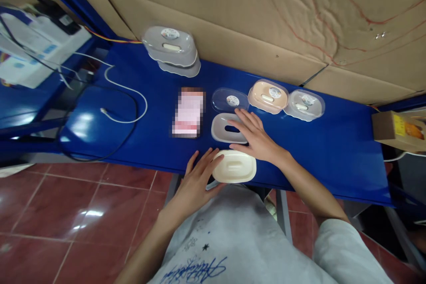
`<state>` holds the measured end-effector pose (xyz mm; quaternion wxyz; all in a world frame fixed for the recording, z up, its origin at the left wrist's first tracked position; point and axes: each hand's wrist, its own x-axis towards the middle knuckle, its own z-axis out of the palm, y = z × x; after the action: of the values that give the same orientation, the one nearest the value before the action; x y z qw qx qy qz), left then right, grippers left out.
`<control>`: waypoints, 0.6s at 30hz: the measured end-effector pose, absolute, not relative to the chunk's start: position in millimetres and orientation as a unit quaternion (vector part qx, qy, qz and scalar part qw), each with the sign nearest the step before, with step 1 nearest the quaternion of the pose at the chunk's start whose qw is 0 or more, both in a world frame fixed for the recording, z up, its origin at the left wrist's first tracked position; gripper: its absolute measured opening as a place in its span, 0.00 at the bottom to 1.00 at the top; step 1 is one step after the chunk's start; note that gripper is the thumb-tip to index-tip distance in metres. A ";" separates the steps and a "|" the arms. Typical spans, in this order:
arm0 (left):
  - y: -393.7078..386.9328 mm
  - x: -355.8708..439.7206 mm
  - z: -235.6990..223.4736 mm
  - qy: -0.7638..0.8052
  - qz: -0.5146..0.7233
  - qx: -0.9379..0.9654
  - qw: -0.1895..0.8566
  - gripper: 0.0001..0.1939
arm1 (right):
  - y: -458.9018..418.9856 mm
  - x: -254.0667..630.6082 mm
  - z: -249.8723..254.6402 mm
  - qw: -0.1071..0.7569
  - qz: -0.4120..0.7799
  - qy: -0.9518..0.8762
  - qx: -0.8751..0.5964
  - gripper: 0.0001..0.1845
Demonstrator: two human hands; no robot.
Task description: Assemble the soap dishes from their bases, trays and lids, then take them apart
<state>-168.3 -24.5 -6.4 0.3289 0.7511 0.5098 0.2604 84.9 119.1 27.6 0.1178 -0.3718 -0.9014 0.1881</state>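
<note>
A cream oblong container (234,167) with a raised bar in its middle lies at the table's front edge, close to my body. My left hand (199,179) is at its left end, fingers stretched and apart, the index finger at the rim and the thumb near the front edge. Beyond the container sits a whitish oblong shell (220,129) with an oval hole showing blue through it. My right hand (253,136) is open over the shell's right part, its fingers spread. Behind the shell lies a clear lid (221,98) with a round label, near my right fingertips.
A peach lidded box (267,97) and a whitish lidded box (305,106) stand at the back right. Stacked lidded boxes (171,49) are at the back left. A blurred-out phone-like rectangle (188,113), a white cable (145,102) and a cardboard box (392,131) are also on the blue table (326,155).
</note>
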 end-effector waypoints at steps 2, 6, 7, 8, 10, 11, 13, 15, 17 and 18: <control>-23.9 -167.5 -5.1 0.509 0.264 0.751 0.328 0.38 | 110.5 87.6 35.6 0.117 0.184 -0.903 -0.371 0.37; -22.8 -169.7 -0.9 0.498 0.318 0.725 0.353 0.40 | 74.2 100.5 48.5 0.111 0.235 -0.915 -0.309 0.45; -22.4 -169.5 -0.2 0.498 0.341 0.708 0.366 0.40 | 64.2 102.4 48.2 0.112 0.246 -0.915 -0.300 0.46; -22.0 -168.5 0.3 0.497 0.366 0.687 0.383 0.40 | 54.9 103.0 46.3 0.117 0.254 -0.913 -0.298 0.46; -21.6 -163.9 1.0 0.484 0.423 0.633 0.432 0.39 | 39.8 99.7 38.6 0.141 0.267 -0.903 -0.306 0.41; -21.8 -160.4 1.4 0.470 0.456 0.595 0.465 0.39 | 34.1 96.1 33.9 0.160 0.271 -0.896 -0.312 0.39; -23.2 -152.3 2.9 0.431 0.519 0.489 0.554 0.42 | 26.1 86.1 25.0 0.202 0.269 -0.884 -0.325 0.34; -25.6 -144.3 5.1 0.407 0.547 0.346 0.645 0.47 | 21.9 75.4 19.5 0.220 0.259 -0.878 -0.337 0.30; -28.2 -138.6 7.0 0.419 0.535 0.207 0.704 0.46 | 21.9 67.2 18.6 0.211 0.268 -0.879 -0.333 0.30; -29.5 -136.8 7.5 0.432 0.524 0.150 0.719 0.43 | 23.9 64.8 19.6 0.205 0.281 -0.879 -0.326 0.31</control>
<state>-136.8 -29.5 7.5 0.7185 0.1499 0.4322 0.5239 64.8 23.9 19.6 0.2051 -0.3260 -0.8791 0.2807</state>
